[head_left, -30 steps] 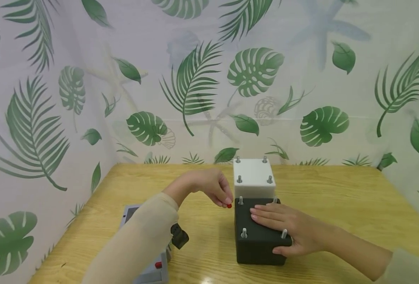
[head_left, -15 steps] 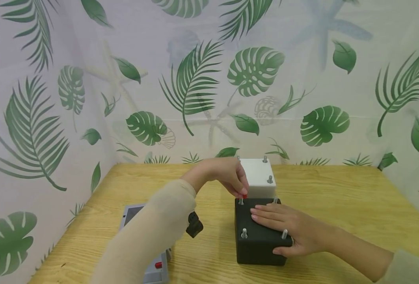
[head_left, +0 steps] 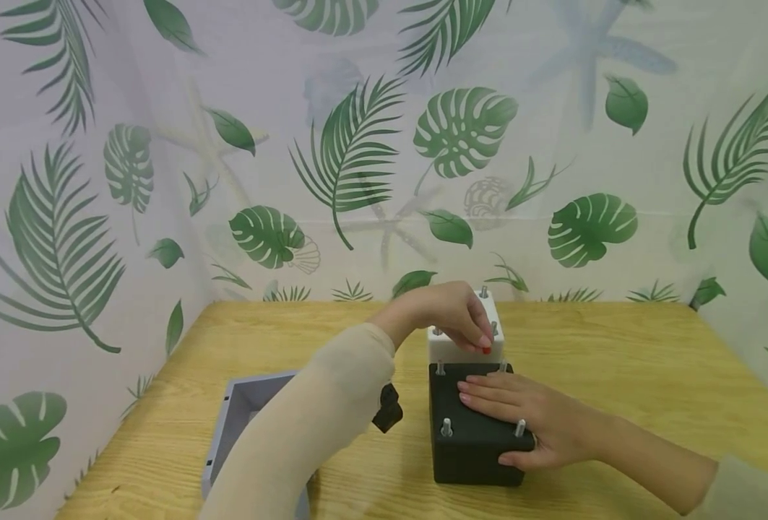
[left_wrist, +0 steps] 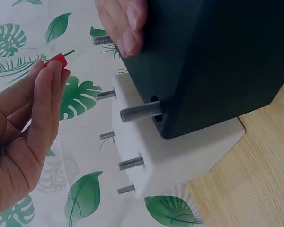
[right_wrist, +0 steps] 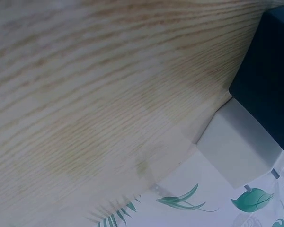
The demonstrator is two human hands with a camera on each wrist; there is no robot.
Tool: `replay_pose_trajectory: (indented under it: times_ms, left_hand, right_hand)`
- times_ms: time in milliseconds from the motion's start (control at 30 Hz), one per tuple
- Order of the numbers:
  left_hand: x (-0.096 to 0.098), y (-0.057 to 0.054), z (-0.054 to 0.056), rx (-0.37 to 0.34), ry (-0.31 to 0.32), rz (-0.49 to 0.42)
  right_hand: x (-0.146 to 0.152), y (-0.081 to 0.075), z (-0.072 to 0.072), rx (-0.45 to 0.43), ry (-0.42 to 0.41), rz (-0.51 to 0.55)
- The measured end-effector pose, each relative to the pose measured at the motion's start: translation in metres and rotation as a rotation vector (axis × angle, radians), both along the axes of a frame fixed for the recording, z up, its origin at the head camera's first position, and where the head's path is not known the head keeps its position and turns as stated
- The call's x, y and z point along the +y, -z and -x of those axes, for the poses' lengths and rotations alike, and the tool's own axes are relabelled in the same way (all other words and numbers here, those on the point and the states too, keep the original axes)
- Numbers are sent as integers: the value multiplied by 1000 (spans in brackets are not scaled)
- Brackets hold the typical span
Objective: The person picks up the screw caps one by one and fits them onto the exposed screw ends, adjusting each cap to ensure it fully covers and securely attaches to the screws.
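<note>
A small red piece (head_left: 487, 350), too small in view to name closely, is pinched between the thumb and fingertips of my left hand (head_left: 455, 312). That hand hangs over the front of the white block (head_left: 447, 352), near the far right bolt (head_left: 503, 366) of the black block (head_left: 481, 462). My right hand (head_left: 533, 413) lies with straight fingers on the black block's top, its thumb at the near right side. Threaded bolts stand up from the corners of both blocks. In the left wrist view the red piece (left_wrist: 60, 60) is apart from the nearest bolts.
A grey tray (head_left: 217, 426) stands on the wooden table (head_left: 618, 347) at left, partly hidden by my left sleeve (head_left: 305, 404). A black wrist camera (head_left: 387, 409) hangs under that wrist. Leaf-patterned cloth (head_left: 370, 159) hangs behind the table.
My left hand has moved right with the red piece, from left of the black block, past its far left bolt, to near its far right bolt. The right hand stays put.
</note>
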State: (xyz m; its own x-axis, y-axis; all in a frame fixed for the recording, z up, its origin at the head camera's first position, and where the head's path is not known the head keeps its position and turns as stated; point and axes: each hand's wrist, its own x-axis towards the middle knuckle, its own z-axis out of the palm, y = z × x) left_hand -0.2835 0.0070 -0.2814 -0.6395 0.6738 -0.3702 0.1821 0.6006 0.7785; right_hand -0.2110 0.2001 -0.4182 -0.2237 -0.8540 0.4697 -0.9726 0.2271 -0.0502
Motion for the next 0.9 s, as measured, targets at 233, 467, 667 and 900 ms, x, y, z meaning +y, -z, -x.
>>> replay_pose_trajectory:
  times_ms: [233, 467, 667, 900]
  left_hand:
    - [11, 5, 1, 4, -24, -8]
    - [17, 15, 2, -1, -31, -33]
    - [20, 16, -1, 2, -49, -19]
    - [25, 22, -2, 56, -12, 21]
  right_hand:
    - [-1, -1, 0, 8, -10, 2]
    - [-2, -1, -1, 16, -8, 7]
    - [-2, -1, -1, 18, -13, 16]
    - [-3, -2, 0, 13, -14, 20]
